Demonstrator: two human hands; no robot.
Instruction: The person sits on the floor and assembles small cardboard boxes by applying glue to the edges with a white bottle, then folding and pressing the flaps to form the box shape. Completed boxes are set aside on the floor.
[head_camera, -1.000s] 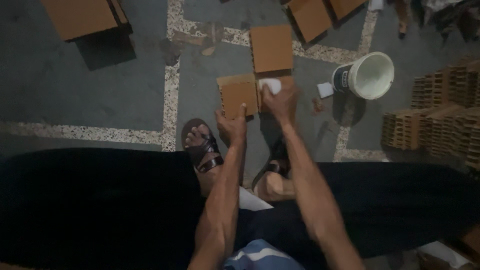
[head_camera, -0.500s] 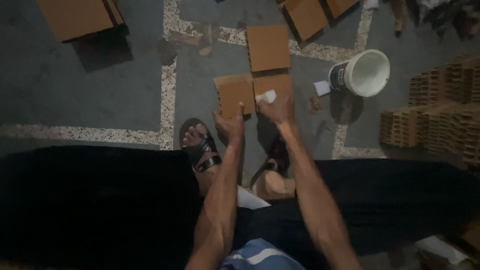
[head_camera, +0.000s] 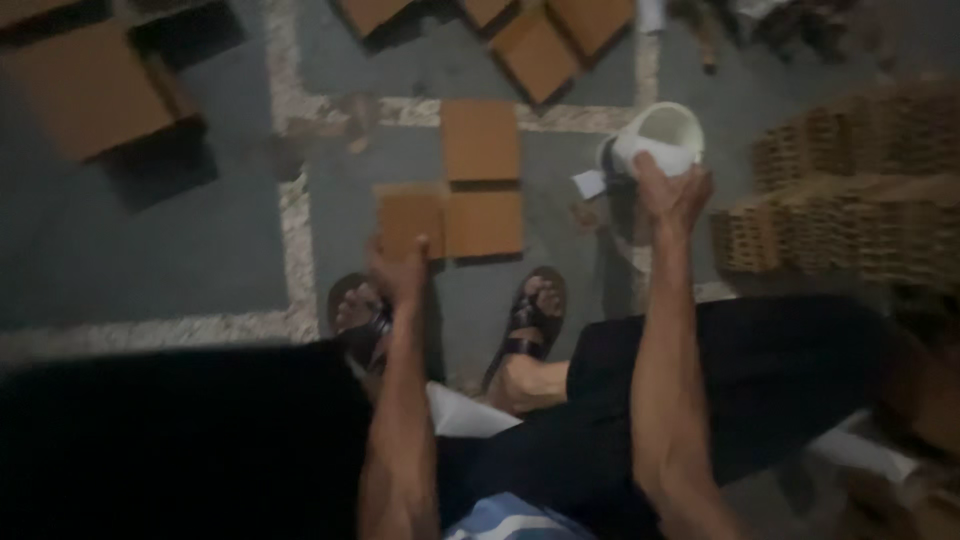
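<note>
- I am looking down past the person's knees at a dim grey floor (head_camera: 200, 240) crossed by pale speckled strips; the whole picture is blurring, so edges are soft.
- The left hand (head_camera: 400, 272) is holding a small brown cardboard square (head_camera: 410, 218) by its near edge, fingers curling over it; the card is sitting just beside a second brown square (head_camera: 485, 224) lying flat on the floor.
- A third brown square (head_camera: 481, 140) is lying just beyond those two, close to the pale strip.
- The right hand (head_camera: 672, 192) is reaching out to a white bucket (head_camera: 662, 135) and its fingertips are touching the bucket's near rim; something white seems to be pinched under the fingers, but I cannot tell whether it is the rim itself or a separate piece, nor how wide the hand is opening.
- Both feet in dark sandals (head_camera: 525, 320) are resting on the floor between the arms; the left foot is partly hiding behind the left forearm.
- Stacks of ribbed brown cardboard pieces (head_camera: 850, 190) are standing to the right of the bucket, cut off by the frame edge.
- More flat brown sheets (head_camera: 80, 95) are lying at the top and far left, also cropped.
- Dark clothing is filling the lower left, hiding the floor there.
</note>
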